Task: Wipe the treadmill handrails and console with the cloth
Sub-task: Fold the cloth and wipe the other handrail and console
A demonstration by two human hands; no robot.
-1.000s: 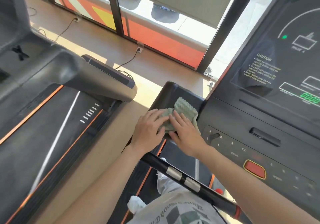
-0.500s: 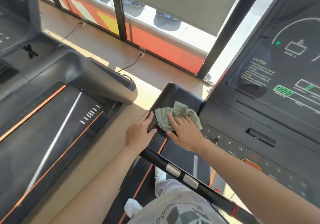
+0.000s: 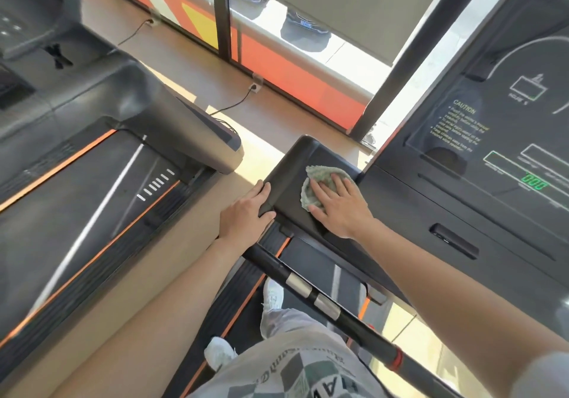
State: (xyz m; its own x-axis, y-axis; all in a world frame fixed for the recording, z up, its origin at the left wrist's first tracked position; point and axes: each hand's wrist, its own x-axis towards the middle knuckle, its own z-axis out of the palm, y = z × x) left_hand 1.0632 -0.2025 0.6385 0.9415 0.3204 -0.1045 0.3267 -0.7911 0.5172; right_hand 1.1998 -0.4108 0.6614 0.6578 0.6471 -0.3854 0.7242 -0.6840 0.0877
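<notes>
Left hand [image 3: 244, 214] now off cloth [image 3: 318, 173]; thumb and fingers clasp side panel [image 3: 284, 191] edge. Right hand [image 3: 340, 203] alone, fingers flat and spread, presses cloth onto side panel top, beside console [image 3: 492, 213]. Likely one-handed wiping begins; handrail [image 3: 308, 290] still to do.
</notes>
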